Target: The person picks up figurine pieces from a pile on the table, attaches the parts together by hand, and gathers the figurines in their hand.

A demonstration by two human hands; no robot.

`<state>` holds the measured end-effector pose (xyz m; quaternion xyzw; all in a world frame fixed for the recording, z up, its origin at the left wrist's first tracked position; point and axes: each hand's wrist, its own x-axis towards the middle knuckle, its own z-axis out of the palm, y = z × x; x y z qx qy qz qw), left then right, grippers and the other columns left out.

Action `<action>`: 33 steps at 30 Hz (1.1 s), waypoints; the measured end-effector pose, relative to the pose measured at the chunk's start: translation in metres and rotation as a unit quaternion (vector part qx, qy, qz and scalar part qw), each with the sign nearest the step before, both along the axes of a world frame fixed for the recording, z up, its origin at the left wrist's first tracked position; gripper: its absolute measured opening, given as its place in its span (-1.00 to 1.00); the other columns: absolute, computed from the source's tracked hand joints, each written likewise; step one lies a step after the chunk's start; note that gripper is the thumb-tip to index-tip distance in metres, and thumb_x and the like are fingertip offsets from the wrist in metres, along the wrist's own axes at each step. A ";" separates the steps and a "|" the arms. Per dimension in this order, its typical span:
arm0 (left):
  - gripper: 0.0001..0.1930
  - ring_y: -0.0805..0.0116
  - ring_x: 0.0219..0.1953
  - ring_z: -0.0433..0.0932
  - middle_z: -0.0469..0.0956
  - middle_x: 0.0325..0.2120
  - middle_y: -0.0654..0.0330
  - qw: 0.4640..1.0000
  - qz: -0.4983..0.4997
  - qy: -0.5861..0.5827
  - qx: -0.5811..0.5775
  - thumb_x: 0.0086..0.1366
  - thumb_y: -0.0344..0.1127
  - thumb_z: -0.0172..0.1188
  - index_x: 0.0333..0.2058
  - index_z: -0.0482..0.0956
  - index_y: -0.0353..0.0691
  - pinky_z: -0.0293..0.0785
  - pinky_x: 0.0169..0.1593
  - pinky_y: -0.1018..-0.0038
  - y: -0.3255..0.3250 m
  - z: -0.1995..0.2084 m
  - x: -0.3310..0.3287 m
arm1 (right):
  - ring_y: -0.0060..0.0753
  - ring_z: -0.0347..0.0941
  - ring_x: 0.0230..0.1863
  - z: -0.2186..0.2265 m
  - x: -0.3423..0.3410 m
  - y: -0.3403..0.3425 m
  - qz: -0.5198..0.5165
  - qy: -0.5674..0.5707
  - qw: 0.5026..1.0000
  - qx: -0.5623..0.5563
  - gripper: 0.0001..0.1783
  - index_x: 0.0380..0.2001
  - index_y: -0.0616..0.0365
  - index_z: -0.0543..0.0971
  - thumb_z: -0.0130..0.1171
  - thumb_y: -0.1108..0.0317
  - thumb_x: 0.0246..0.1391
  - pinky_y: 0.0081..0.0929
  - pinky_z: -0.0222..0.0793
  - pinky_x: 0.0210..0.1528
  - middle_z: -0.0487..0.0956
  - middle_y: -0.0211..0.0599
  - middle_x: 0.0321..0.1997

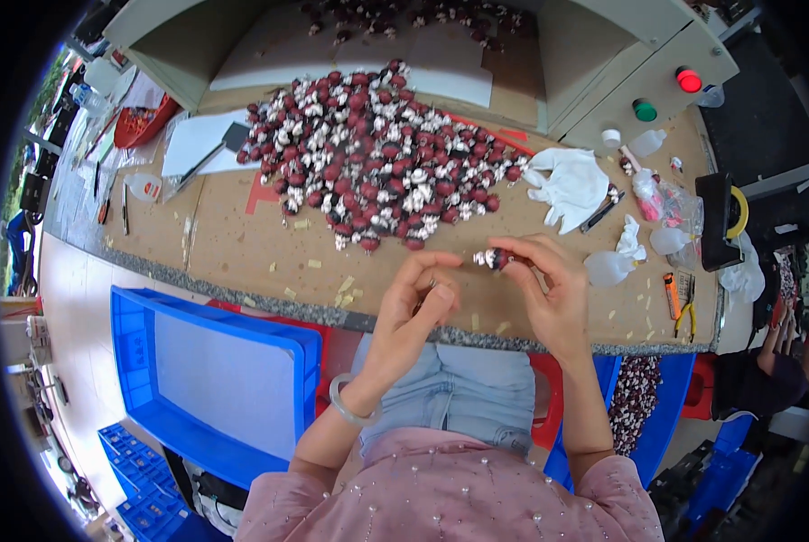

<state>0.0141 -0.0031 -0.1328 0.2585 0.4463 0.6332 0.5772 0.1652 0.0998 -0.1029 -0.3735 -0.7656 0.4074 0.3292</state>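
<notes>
A small figurine (492, 259), white at one end and dark red and black at the other, is pinched between the thumb and fingers of my right hand (553, 294). It is held just above the near part of the table. My left hand (415, 303) is to the left of it, index finger stretched toward the white end and just short of it. The thumb stands apart from that finger, and the other fingers curl loosely with nothing visible in them. Beyond both hands lies a large pile of similar figurines (359, 154) in dark red, white and black.
A white glove (569, 185), plastic bottles (609, 268), pliers (685, 312) and an orange-handled cutter (672, 295) lie at the right. A blue crate (215, 452) stands at the lower left, a filled blue bin (671, 420) at the lower right. A cabinet (594, 63) rises behind.
</notes>
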 end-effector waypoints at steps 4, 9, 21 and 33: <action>-0.73 0.69 -0.45 0.34 0.46 -0.43 0.33 0.997 -0.040 0.057 0.023 0.34 -0.35 0.04 -0.04 0.31 -0.30 0.24 -0.42 0.72 0.004 -0.001 0.009 | -0.41 0.49 -0.41 0.000 0.010 -0.029 0.037 -0.022 0.999 0.013 -0.69 -0.16 0.19 0.61 0.13 0.63 -0.03 -0.54 0.38 -0.38 0.55 -0.23 -0.38; -0.75 0.69 -0.48 0.34 0.52 -0.41 0.29 0.998 -0.051 0.048 0.001 0.33 -0.38 0.06 -0.07 0.31 -0.31 0.25 -0.42 0.73 -0.002 -0.008 0.013 | -0.44 0.49 -0.42 -0.012 0.010 -0.035 0.022 0.005 1.000 -0.014 -0.69 -0.17 0.19 0.62 0.09 0.65 0.01 -0.60 0.38 -0.42 0.54 -0.25 -0.39; -0.81 0.61 -0.59 0.30 0.55 -0.47 0.25 0.986 -0.056 0.154 0.011 0.37 -0.36 -0.01 -0.12 0.33 -0.31 0.24 -0.49 0.69 -0.009 -0.010 0.006 | -0.49 0.42 -0.45 -0.018 -0.003 -0.025 0.060 0.005 0.998 0.015 -0.80 -0.23 0.24 0.60 0.16 0.56 0.02 -0.59 0.35 -0.38 0.51 -0.29 -0.44; -0.63 0.57 -0.42 0.30 0.47 -0.26 0.27 0.943 -0.056 -0.321 -0.064 0.39 -0.20 -0.08 0.00 0.43 -0.38 0.19 -0.36 0.64 -0.007 -0.010 -0.006 | -0.37 0.39 -0.46 -0.041 -0.028 0.039 -0.097 -0.134 0.977 0.136 -0.65 -0.23 0.25 0.57 0.36 0.40 -0.16 -0.45 0.34 -0.39 0.51 -0.26 -0.33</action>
